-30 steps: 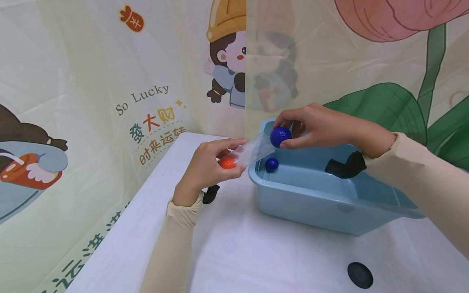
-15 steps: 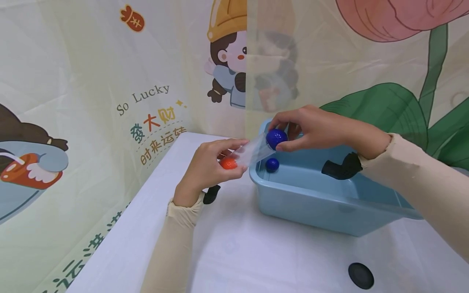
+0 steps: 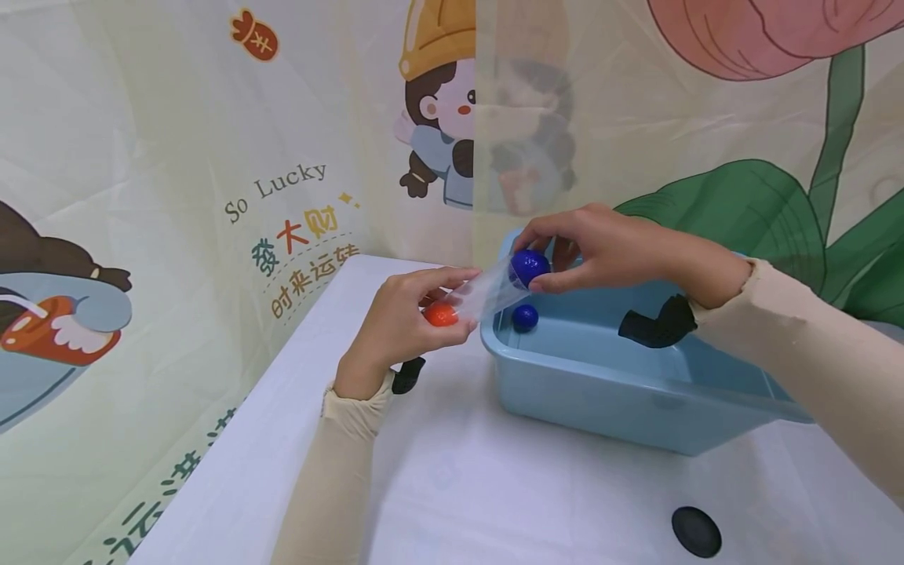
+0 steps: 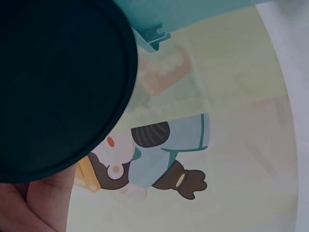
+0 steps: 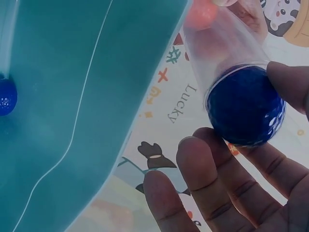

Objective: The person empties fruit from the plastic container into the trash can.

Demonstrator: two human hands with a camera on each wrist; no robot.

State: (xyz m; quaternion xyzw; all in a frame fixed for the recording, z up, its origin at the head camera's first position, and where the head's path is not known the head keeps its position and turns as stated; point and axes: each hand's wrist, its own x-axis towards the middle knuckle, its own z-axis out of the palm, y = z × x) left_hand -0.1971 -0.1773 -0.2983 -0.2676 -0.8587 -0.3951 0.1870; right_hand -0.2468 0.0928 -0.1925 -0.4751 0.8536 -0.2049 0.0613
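My left hand grips a clear plastic tube tilted with its mouth up to the right. Inside its lower end shows an orange ball. Thumb and fingers of my right hand pinch a blue golf ball at the tube's mouth. In the right wrist view, part of this dimpled golf ball sits within the tube's rim. Another blue golf ball lies in the light blue bin below. A dark round disc blocks much of the left wrist view, fingers behind it.
A round black lid-like disc lies on the white tabletop in front of the bin. The bin stands right of my left hand, under my right forearm. Printed cloth hangs behind and to the left.
My right hand has moved slightly left, bringing the blue golf ball from beside the tube's mouth to partly inside it. The left hand and tube have hardly moved.
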